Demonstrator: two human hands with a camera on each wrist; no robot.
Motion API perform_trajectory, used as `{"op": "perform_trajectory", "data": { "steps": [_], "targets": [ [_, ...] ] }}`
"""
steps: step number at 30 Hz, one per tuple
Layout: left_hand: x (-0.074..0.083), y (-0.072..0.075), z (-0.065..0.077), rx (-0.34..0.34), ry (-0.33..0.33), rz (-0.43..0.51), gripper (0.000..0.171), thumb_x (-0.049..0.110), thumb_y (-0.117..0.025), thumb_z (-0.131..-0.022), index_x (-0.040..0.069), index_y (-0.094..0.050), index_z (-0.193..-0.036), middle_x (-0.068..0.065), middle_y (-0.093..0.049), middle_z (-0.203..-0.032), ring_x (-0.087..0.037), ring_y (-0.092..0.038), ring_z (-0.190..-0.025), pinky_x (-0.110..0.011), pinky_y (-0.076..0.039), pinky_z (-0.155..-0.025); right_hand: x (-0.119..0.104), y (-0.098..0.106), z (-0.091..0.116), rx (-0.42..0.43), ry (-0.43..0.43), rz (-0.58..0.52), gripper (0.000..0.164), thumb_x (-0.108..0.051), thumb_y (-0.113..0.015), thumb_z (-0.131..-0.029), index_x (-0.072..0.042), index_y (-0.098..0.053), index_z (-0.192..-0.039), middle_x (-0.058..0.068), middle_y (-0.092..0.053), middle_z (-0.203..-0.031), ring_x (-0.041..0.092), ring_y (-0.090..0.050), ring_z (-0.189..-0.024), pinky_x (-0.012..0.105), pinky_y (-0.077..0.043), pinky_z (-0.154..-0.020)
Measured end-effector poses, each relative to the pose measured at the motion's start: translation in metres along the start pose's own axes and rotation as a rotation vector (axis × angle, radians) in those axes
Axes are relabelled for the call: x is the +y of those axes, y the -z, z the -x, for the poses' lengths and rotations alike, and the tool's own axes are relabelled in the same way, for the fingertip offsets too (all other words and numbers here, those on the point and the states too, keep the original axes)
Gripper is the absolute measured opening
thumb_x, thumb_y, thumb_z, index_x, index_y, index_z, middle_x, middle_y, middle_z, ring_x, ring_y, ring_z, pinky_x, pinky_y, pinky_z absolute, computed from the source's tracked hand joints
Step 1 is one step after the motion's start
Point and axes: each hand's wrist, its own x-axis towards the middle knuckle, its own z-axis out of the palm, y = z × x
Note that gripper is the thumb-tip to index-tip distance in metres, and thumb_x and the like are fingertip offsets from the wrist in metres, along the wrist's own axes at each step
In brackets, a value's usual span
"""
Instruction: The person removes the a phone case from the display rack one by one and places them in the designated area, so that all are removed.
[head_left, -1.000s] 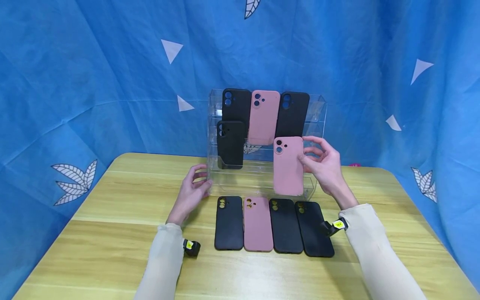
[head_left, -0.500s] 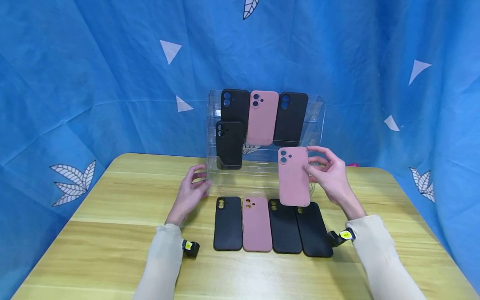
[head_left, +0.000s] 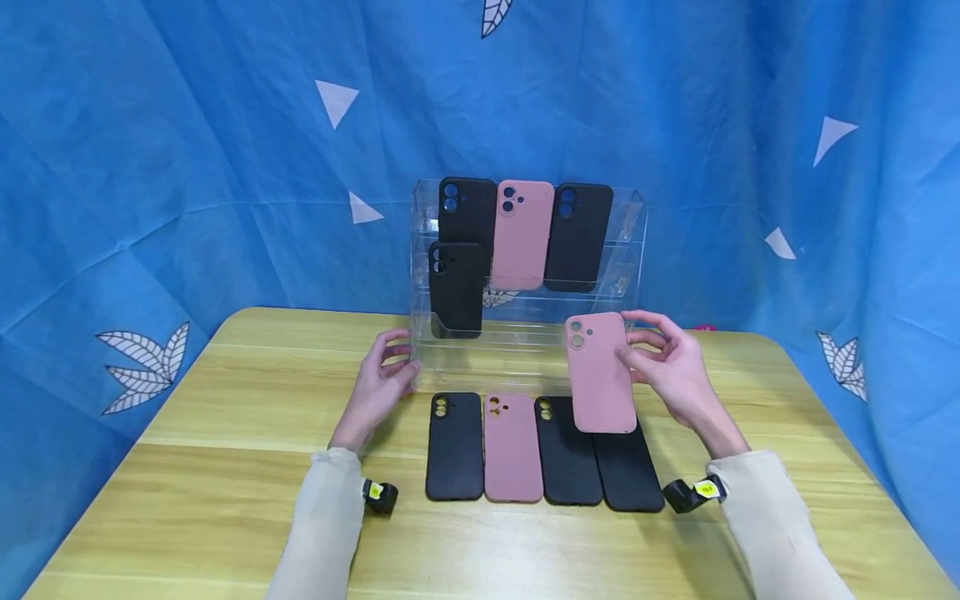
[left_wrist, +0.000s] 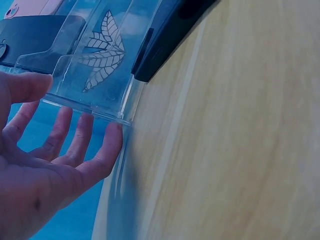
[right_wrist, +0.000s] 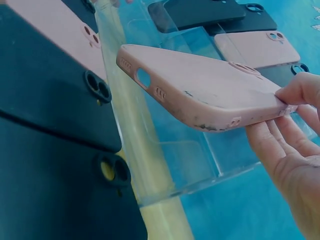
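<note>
My right hand (head_left: pixel 670 367) pinches a pink phone case (head_left: pixel 600 375) by its right edge, thumb on the back face. The case is in the air, in front of the clear acrylic display stand (head_left: pixel 517 358) and partly over the black cases lying on the table. In the right wrist view the pink case (right_wrist: pixel 200 85) shows dark scuffs at one corner. My left hand (head_left: pixel 381 383) holds the stand's left side; in the left wrist view its thumb and fingers lie on either side of the panel edge. Tiers of the stand carry a black case (head_left: pixel 457 292) and, above it, a pink case (head_left: pixel 523 237) between two black ones.
On the wooden table (head_left: pixel 247 417), in front of the stand, lie a black case (head_left: pixel 454 450), a pink case (head_left: pixel 513 450) and two more black cases (head_left: pixel 570 458), side by side. A blue curtain (head_left: pixel 225 167) hangs behind the table.
My right hand has drawn the pink case away from the stand, down and to the right, over the cases on the table. The left hand has stayed on the stand.
</note>
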Motion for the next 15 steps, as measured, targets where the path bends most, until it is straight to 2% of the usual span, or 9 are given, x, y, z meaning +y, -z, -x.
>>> {"op": "perform_trajectory", "data": {
  "steps": [8,15],
  "targets": [
    [-0.001,0.0,0.0,0.0,0.0,-0.003,0.049,0.01,-0.059,-0.102,0.023,-0.044,-0.147,-0.014,-0.049,-0.147,-0.035,-0.055,-0.134,-0.046,-0.059,-0.093,0.004,0.009,0.012,0.003,-0.022,0.047,0.046,-0.002,-0.068,-0.096,-0.014,-0.056,-0.139,-0.008,-0.071,-0.098,0.007,-0.075,-0.079,0.027,-0.063,-0.065],
    [-0.001,0.001,0.0,0.001,0.003,-0.004,0.048,0.01,-0.059,-0.102,0.023,-0.044,-0.146,-0.015,-0.049,-0.147,-0.036,-0.055,-0.134,-0.044,-0.06,-0.092,0.007,0.015,0.021,0.007,-0.025,0.033,0.047,-0.001,-0.066,-0.097,-0.012,-0.055,-0.141,-0.008,-0.072,-0.099,0.007,-0.075,-0.081,0.026,-0.063,-0.066]
  ]
}}
